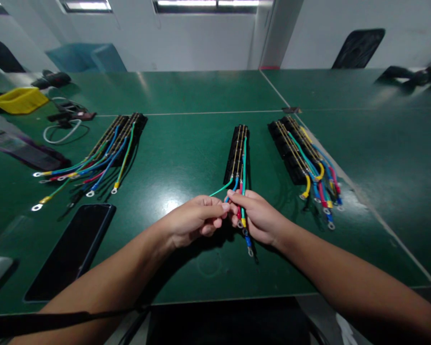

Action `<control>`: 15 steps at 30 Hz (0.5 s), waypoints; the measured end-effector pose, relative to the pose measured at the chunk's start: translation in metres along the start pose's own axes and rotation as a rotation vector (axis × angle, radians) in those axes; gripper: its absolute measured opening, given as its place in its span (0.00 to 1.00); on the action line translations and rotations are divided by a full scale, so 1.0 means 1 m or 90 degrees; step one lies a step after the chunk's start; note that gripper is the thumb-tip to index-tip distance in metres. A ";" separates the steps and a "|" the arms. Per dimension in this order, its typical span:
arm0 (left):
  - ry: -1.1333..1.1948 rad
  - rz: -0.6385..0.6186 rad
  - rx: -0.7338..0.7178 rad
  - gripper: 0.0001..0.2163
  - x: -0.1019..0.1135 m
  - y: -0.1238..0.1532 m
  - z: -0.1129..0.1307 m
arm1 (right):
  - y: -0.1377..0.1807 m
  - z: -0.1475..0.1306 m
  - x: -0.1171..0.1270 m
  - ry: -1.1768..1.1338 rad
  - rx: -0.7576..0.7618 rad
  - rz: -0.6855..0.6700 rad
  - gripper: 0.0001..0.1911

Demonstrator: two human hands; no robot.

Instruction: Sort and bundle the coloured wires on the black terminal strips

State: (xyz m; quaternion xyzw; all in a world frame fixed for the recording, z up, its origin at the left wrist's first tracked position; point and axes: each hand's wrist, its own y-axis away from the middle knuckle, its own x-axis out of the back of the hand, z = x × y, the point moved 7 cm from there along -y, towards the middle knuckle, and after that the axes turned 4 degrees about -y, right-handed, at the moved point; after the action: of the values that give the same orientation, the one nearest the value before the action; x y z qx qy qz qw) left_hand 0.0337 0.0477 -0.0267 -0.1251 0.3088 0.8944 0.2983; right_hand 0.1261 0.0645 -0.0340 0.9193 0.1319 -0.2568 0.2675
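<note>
Directly in front of me lies a long black terminal block (237,148) with brass-coloured strips. Green, blue and red wires run from its near end towards my hands. My left hand (194,218) is closed, thumb and fingertips pinching at the blue wire (235,183). Against those fingertips, my right hand (260,215) is closed around the wires, its thumb on the blue one. A thicker green wire (244,167) with a yellow sleeve crosses the right hand. Ring lugs (250,251) hang below it. A thin green wire (221,190) bends leftward behind my left hand; its end is hidden.
Wired black blocks lie left (124,136) and right (290,148) on the green table (187,158). A phone (72,251) rests near my left forearm. Farther left are a plastic packet (17,139), a cable (62,136) and a yellow bin (19,100).
</note>
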 end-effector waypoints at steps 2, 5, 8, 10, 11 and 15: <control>0.004 -0.009 -0.013 0.10 -0.002 0.000 0.002 | 0.000 0.000 0.000 0.006 -0.001 -0.004 0.16; 0.004 -0.018 -0.017 0.10 -0.003 -0.001 0.002 | 0.001 -0.001 -0.001 0.012 0.000 -0.010 0.18; -0.008 -0.005 -0.008 0.11 -0.001 0.000 0.002 | 0.002 -0.001 -0.001 0.003 -0.001 -0.010 0.17; -0.022 0.010 -0.006 0.12 0.001 0.000 0.002 | 0.002 0.000 -0.002 0.000 -0.006 -0.008 0.16; -0.028 0.015 -0.006 0.12 0.001 0.000 0.002 | 0.002 0.000 -0.002 0.000 -0.008 -0.006 0.16; -0.030 -0.004 -0.012 0.11 -0.001 0.001 0.002 | 0.002 -0.001 -0.001 0.003 -0.006 -0.005 0.16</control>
State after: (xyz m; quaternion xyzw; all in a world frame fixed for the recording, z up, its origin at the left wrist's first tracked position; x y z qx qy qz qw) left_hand 0.0336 0.0483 -0.0243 -0.1076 0.2928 0.8992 0.3069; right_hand 0.1261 0.0629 -0.0320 0.9180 0.1372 -0.2554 0.2705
